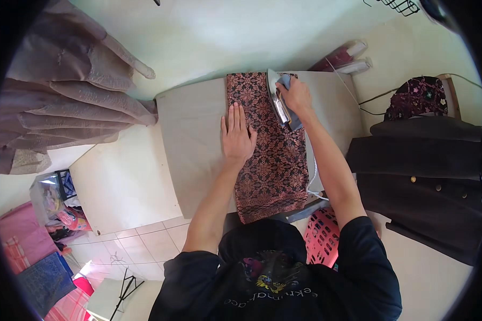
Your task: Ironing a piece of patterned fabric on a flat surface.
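Observation:
A long folded piece of patterned fabric (283,168), dark with a copper-pink floral design, lies across the padded ironing surface (193,140) and reaches over its near edge. My left hand (238,138) rests palm down near the fabric's left edge, fingers extended. My right hand (297,95) is closed around the handle of an electric iron (279,105), tilted with its shiny side toward the left, at the upper right of the fabric. Whether the soleplate touches the cloth cannot be told. A white cord (315,176) runs beside the fabric's right edge.
Greyish-mauve garments (84,96) hang at the left, dark garments with buttons (417,160) at the right. A pink perforated plastic basket (322,236) stands near my right side. Wrapped rolls (341,56) lie behind the ironing surface. A black folding stand (126,291) is at lower left.

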The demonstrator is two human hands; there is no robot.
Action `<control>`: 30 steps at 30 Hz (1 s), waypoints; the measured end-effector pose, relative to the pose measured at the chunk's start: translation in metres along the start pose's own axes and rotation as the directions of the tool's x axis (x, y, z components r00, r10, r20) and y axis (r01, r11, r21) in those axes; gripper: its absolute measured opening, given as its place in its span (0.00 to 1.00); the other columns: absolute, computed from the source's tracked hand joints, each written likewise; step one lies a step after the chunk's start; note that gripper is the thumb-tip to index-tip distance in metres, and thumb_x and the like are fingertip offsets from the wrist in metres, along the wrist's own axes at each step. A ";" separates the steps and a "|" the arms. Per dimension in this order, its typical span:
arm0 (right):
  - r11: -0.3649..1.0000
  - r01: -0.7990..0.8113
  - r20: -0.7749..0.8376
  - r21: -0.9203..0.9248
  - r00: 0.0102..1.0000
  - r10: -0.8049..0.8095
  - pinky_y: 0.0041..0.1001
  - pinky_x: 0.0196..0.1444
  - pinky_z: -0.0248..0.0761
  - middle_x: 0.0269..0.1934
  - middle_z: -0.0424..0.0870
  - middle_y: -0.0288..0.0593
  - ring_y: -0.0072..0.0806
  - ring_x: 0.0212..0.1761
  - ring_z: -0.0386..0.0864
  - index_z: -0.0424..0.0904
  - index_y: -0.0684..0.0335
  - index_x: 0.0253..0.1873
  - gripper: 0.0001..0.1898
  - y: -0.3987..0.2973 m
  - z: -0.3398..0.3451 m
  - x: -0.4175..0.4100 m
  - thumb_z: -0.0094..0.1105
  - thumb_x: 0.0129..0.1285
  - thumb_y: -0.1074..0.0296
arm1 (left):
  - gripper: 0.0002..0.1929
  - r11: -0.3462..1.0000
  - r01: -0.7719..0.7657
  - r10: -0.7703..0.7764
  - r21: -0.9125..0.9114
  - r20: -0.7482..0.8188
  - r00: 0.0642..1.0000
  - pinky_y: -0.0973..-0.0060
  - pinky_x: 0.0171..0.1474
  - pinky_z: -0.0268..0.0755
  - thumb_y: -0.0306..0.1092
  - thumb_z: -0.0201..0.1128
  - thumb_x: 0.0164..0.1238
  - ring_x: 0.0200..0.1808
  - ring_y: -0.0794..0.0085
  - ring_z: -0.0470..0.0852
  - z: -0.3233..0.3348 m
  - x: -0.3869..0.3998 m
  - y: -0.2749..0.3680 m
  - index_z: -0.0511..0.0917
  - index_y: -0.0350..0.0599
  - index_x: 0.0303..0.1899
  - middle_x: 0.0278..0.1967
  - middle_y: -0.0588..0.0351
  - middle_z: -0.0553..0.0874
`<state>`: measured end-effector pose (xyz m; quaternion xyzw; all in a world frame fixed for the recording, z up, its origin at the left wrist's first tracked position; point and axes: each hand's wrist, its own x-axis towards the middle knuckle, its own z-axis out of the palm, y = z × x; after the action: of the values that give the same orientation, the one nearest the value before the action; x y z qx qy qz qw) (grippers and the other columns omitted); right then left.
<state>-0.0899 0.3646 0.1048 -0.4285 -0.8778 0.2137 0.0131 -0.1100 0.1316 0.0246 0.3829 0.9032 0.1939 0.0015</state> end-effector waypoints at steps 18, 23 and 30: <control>1.000 -0.022 -0.124 0.005 0.992 0.022 0.56 0.55 0.78 0.45 0.90 0.67 0.67 0.51 0.87 0.88 0.67 0.50 0.29 0.050 -0.002 0.013 0.70 0.69 0.40 | 0.40 1.000 0.001 -0.001 0.015 0.015 1.000 0.51 0.88 0.43 0.45 0.53 0.77 0.88 0.57 0.53 0.004 0.002 0.010 0.57 0.33 0.84 0.87 0.43 0.56; 0.999 0.009 -0.130 0.033 0.991 -0.005 0.56 0.55 0.78 0.45 0.90 0.67 0.68 0.50 0.87 0.89 0.68 0.49 0.29 0.058 -0.003 0.029 0.69 0.70 0.40 | 0.40 1.000 -0.010 0.010 0.030 0.001 1.000 0.51 0.88 0.43 0.45 0.53 0.76 0.88 0.57 0.53 0.004 0.004 0.011 0.57 0.34 0.84 0.87 0.44 0.56; 0.998 -0.012 -0.094 0.057 0.995 0.018 0.55 0.56 0.79 0.46 0.90 0.68 0.68 0.53 0.86 0.90 0.67 0.50 0.29 0.061 0.001 0.030 0.69 0.70 0.40 | 0.40 1.000 0.000 0.000 0.015 0.001 1.000 0.51 0.88 0.44 0.45 0.53 0.76 0.88 0.57 0.53 0.003 0.004 0.011 0.57 0.34 0.84 0.87 0.44 0.57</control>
<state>-0.0634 0.4200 0.0753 -0.4443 -0.8665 0.2180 0.0650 -0.1054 0.1422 0.0264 0.3832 0.9045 0.1870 -0.0012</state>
